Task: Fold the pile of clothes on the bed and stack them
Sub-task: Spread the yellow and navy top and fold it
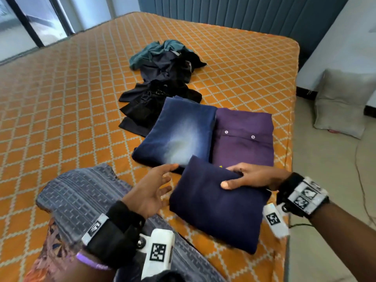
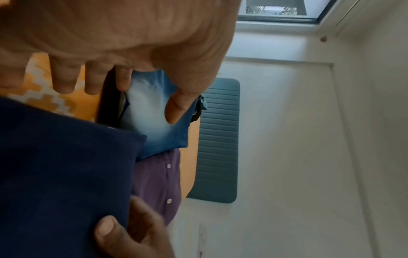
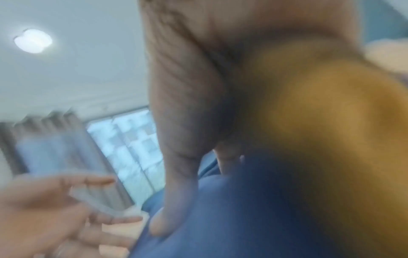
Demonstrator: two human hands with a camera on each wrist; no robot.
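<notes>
Orange bed [image 1: 81,98]; unfolded pile [image 1: 162,74] mid-bed. Folded jeans [image 1: 179,131] beside purple shirt [image 1: 244,137] near edge. Folded navy garment [image 1: 215,208] in front, lifted, pinched at far edge by right hand [image 1: 250,177]. Left hand [image 1: 150,190] spread, empty, beside it.

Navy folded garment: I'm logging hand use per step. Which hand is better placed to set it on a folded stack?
Probably the right hand: it already grips the navy folded garment beside the purple shirt and jeans. The left hand hovers open, holding nothing.
</notes>
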